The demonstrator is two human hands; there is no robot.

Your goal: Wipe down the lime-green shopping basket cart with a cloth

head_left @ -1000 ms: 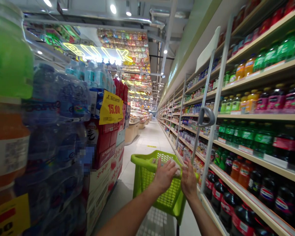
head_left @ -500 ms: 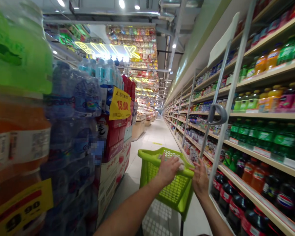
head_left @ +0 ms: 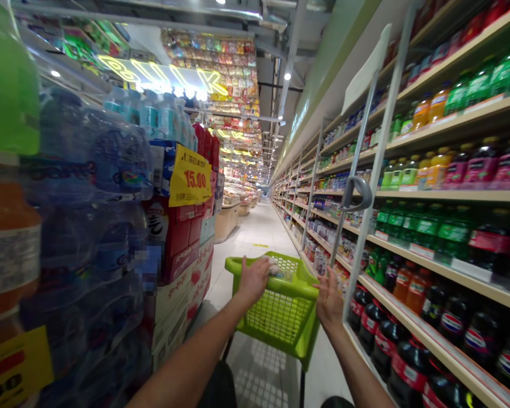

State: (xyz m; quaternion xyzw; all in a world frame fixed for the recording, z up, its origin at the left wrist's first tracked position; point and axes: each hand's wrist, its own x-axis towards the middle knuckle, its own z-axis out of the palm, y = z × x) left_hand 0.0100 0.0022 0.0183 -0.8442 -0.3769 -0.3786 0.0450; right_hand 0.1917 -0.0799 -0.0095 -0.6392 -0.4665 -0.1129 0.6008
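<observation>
A lime-green plastic shopping cart (head_left: 276, 317) with a lattice basket stands in front of me. My left hand (head_left: 254, 279) is closed over the left part of its push bar, thumb raised. A small crumpled white thing (head_left: 273, 266) shows at that hand's fingertips; whether it is held or lies in the basket I cannot tell. At the right end of the bar, my right hand (head_left: 330, 300) grips loosely, its thumb on the green plastic and its fingers bent at the outer side.
Stacked packs of bottled water (head_left: 114, 164) and drink cartons (head_left: 182, 243) line the left, with a yellow price sign (head_left: 190, 177). Along the right run shelves of soda bottles (head_left: 459, 229). A metal pole with a grey loop (head_left: 357, 194) leans there. The tiled aisle (head_left: 257, 226) stretches ahead.
The stacked goods on the left have slid further left in view and the right shelves show more. Cart and both hands appear further left, with both hands still at the bar.
</observation>
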